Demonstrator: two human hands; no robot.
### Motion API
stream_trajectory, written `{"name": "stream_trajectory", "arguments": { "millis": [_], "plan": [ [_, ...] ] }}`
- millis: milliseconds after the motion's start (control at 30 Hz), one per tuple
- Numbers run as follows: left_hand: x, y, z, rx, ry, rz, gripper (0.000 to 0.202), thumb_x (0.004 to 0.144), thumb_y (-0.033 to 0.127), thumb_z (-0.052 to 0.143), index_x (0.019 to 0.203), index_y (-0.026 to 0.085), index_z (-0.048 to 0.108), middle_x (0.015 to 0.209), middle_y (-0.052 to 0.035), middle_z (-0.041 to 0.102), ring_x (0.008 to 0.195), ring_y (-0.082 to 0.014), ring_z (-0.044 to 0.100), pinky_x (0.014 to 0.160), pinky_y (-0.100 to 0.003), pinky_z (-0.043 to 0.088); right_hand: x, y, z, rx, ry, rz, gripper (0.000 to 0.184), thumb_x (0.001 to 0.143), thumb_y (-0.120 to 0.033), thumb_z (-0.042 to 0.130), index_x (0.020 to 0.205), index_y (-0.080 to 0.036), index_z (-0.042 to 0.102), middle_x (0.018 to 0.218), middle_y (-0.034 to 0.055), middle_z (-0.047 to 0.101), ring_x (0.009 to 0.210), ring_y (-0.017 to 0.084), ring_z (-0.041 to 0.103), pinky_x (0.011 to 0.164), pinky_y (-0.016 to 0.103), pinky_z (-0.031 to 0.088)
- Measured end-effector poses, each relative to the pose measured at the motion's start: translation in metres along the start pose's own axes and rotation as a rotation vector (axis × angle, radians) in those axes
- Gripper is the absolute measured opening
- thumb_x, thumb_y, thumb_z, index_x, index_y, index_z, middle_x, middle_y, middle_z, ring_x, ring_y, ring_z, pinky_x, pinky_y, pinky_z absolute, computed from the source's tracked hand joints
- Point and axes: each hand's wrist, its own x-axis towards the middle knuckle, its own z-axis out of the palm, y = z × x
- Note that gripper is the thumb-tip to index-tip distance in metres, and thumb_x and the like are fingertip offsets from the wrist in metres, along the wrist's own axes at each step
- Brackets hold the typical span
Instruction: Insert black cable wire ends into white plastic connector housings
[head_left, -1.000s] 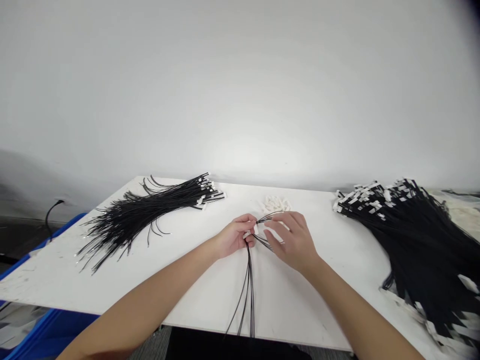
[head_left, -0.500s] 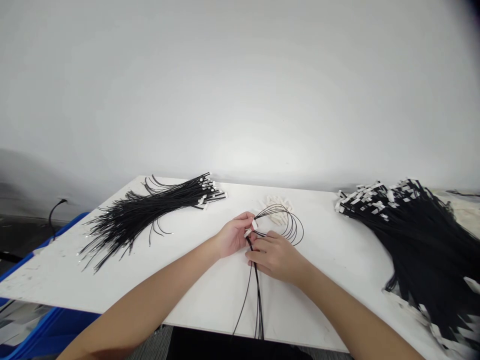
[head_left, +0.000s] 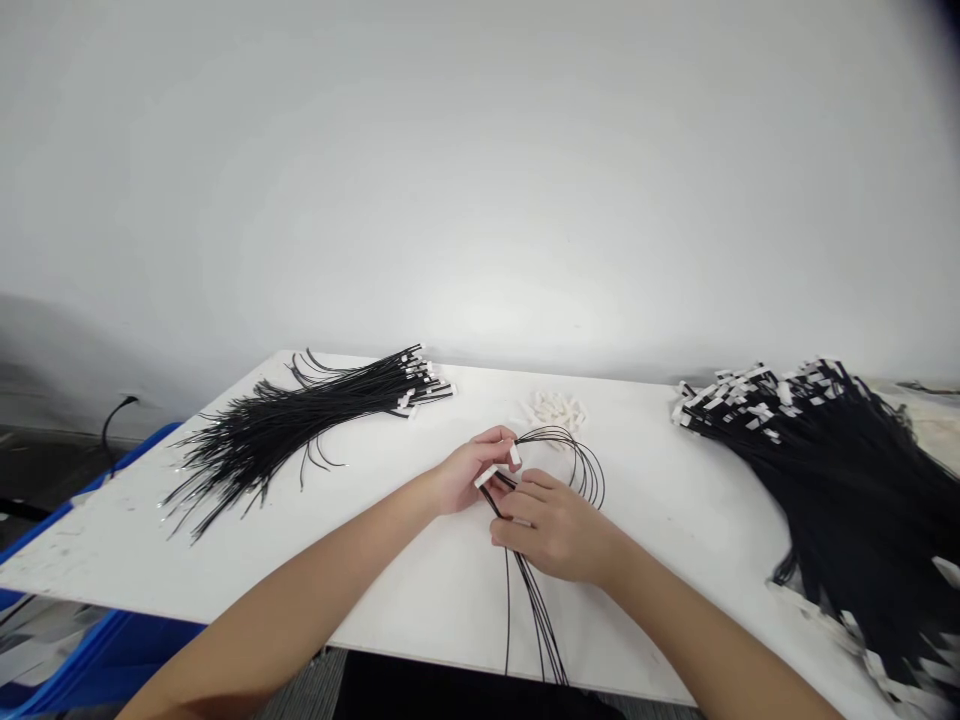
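Observation:
Over the middle of the table, my left hand (head_left: 471, 474) is closed on a white connector (head_left: 514, 455) at its fingertips. Black wires (head_left: 589, 462) loop from that connector out to the right and back under my right hand. A second white connector (head_left: 486, 477) lies against my left palm, with black wires leading from it to my right fingers. My right hand (head_left: 551, 525) is closed around the wires close to this connector. Loose wire ends (head_left: 544, 630) hang down over the table's front edge. Part of the wires inside the right hand is hidden.
A pile of small white connectors (head_left: 555, 408) lies just beyond my hands. Bundled black wires with white connectors (head_left: 300, 420) lie at left; a larger heap of black cables (head_left: 832, 480) covers the right side. A blue bin (head_left: 112, 660) stands below the table's (head_left: 390, 590) left edge.
The second connector has shifted left and down and shows more clearly. The wire loop has dropped slightly, and the hanging wire ends have swung right and spread.

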Motion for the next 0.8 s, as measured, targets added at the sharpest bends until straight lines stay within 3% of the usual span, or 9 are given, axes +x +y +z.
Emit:
{"name": "stream_trajectory", "arguments": {
  "millis": [433,633,800],
  "plan": [
    [-0.005,0.001,0.008,0.346,-0.025,-0.098,0.022,0.073,0.037,0.058,0.079,0.019,0.048,0.058,0.0024,0.049,0.046,-0.0085,0.044,0.039,-0.018,0.028,0.002,-0.007,-0.003,0.010,-0.032,-0.032,0.020,0.083,-0.007,0.046,0.090,-0.021,0.058,0.071,-0.0017,0.052,0.066,0.009,0.040,0.072,0.028,0.033],
    [-0.010,-0.002,0.011,0.484,-0.016,-0.056,0.023,0.076,0.042,0.053,0.079,0.020,0.046,0.053,0.0044,0.042,0.037,-0.0064,0.033,0.034,-0.018,0.016,0.003,-0.010,-0.004,-0.003,-0.002,-0.054,0.019,0.082,-0.007,0.047,0.092,-0.020,0.057,0.070,-0.0019,0.051,0.064,0.009,0.040,0.068,0.028,0.035],
    [-0.008,-0.001,0.009,0.461,0.032,0.063,0.028,0.075,0.046,0.056,0.076,0.019,0.048,0.048,0.0066,0.033,0.038,-0.0039,0.021,0.036,-0.019,0.014,0.003,-0.011,-0.006,-0.039,0.042,-0.053,0.023,0.081,-0.007,0.050,0.100,-0.019,0.055,0.068,-0.0026,0.052,0.060,0.008,0.040,0.068,0.028,0.035]
  ]
}}
